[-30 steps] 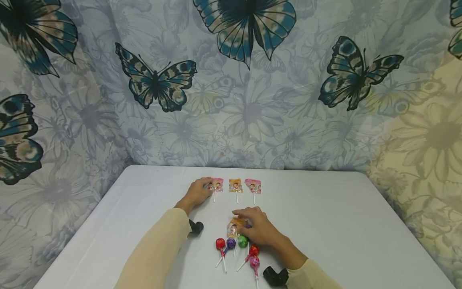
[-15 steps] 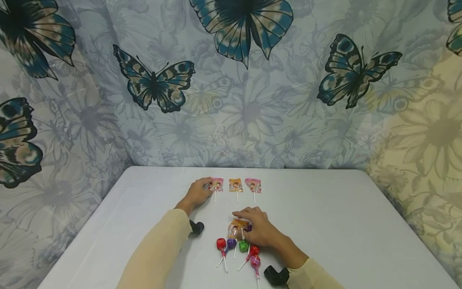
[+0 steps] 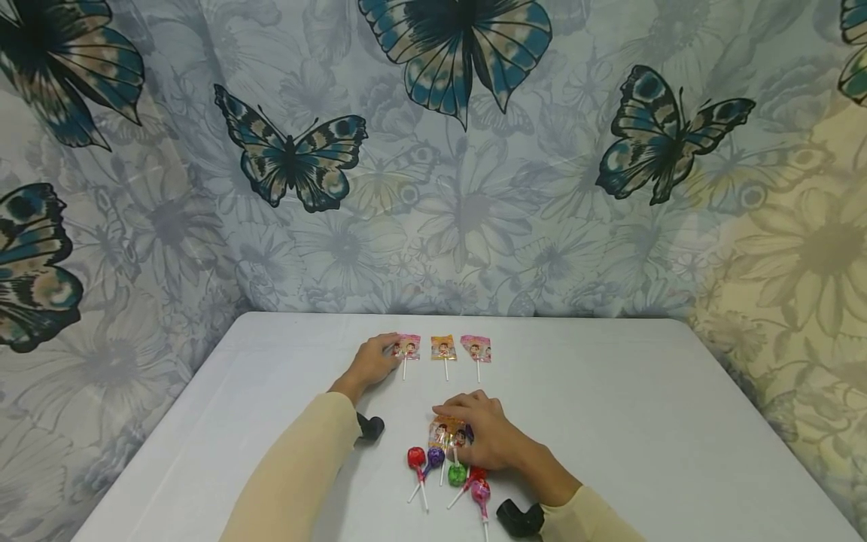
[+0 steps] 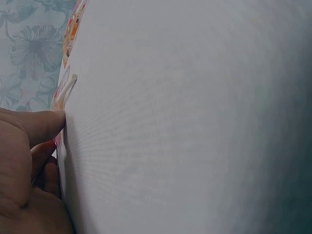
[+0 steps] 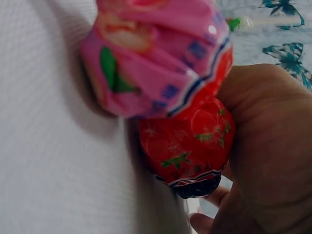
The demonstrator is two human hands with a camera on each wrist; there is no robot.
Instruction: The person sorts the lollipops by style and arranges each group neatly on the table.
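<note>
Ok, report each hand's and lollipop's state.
Left hand: touching left pink lollipop
Left pink lollipop: wrapped
Middle orange lollipop: wrapped
Right pink lollipop: wrapped
Right hand: over orange wrapping, grip unclear
Orange wrapping: partly covered, lollipop count unclear
Red lollipops: wrapped, one partly hidden
Purple lollipop: wrapped
Green lollipop: wrapped
Round pink lollipop: wrapped

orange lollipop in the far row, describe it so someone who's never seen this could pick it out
Find the white table, then the row of three near its far edge. The orange lollipop lies in the middle, its stick toward the head camera. Its orange colour sets it apart from the left pink lollipop and the right pink lollipop.
</note>
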